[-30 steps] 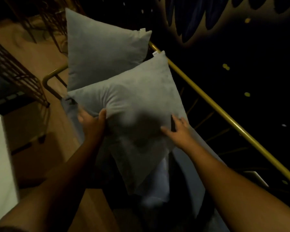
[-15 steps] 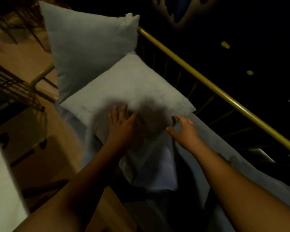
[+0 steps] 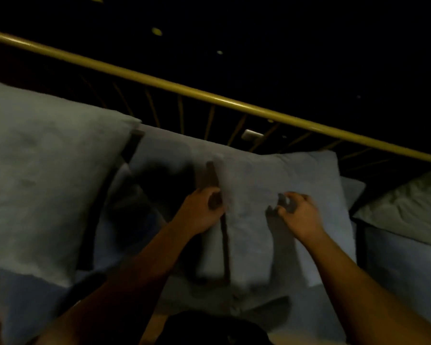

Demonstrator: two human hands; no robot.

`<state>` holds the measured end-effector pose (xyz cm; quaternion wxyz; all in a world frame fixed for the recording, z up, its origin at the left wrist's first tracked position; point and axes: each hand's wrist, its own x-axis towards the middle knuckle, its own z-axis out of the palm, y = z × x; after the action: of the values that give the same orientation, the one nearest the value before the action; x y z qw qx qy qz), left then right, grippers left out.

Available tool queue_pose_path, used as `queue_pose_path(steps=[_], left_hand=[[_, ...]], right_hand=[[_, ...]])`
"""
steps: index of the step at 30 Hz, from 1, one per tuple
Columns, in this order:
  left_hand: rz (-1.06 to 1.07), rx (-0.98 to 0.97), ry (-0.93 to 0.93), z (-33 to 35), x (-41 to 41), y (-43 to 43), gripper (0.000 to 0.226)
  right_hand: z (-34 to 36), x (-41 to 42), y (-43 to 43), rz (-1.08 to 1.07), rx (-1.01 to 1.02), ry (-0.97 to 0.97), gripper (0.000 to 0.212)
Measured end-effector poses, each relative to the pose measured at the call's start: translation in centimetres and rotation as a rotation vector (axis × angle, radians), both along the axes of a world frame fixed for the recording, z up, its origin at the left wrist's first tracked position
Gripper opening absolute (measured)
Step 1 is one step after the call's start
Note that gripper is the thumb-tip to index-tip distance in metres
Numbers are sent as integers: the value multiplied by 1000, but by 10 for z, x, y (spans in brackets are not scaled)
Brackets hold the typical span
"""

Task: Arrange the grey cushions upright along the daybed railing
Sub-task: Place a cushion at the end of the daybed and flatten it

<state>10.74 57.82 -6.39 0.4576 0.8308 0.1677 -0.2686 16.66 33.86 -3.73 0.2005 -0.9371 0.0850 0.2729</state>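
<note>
A grey cushion [image 3: 291,185] lies flat on the daybed, its far edge by the yellow railing [image 3: 209,97]. My left hand [image 3: 200,212] grips its left edge, fingers curled round the seam. My right hand [image 3: 300,215] sits on its top face with fingers curled into the fabric. A second, larger grey cushion [image 3: 47,185] fills the left of the view, next to the railing; how upright it stands I cannot tell. The picture is dim and blurred.
A pale crumpled pillow [image 3: 408,205] lies at the right edge of the daybed. Blue-grey bedding [image 3: 396,265] covers the mattress. Thin railing bars [image 3: 209,123] run under the top rail, with darkness beyond. A dark object [image 3: 209,327] sits at the bottom centre.
The view has swung right along the railing. Both hands left the earlier cushion, which now sits at the left, and have come onto another flat cushion further right.
</note>
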Motion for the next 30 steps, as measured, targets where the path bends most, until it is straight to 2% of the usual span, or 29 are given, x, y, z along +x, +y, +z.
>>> queue_pose_path(steps=[4,7,9,13,16,17,19,22,27,30], left_hand=[[-1,-76,166,-33,4,-66,85],[168,-183,250,-53,10,-110,112],[293,-142,272,-69,14,-133,130],[446,41,291,-103,19,-147,123],[516,-37,282,-127,19,-138,132],[529,-44,242,-131,18,-137,127],[584,-46,176,-136,15,-135,119],[618,-108,106,-136,10,-132,123],[623,-145,6,-117,3,-133,105],[554,-139,-55,-95,-6,-124,110]], right_hand=[[-19,0,-70,-104,-26,44,59],[-38,8,-107,-170,5,72,70],[-49,16,-128,-220,42,96,79],[-74,33,-169,-197,-3,120,98],[-89,49,-190,-141,-24,170,112],[-92,54,-195,-121,-8,189,117],[-96,60,-201,-108,73,227,124],[-100,61,-203,-165,198,228,125],[-88,38,-193,-40,92,230,134],[-73,10,-182,-85,103,234,141]])
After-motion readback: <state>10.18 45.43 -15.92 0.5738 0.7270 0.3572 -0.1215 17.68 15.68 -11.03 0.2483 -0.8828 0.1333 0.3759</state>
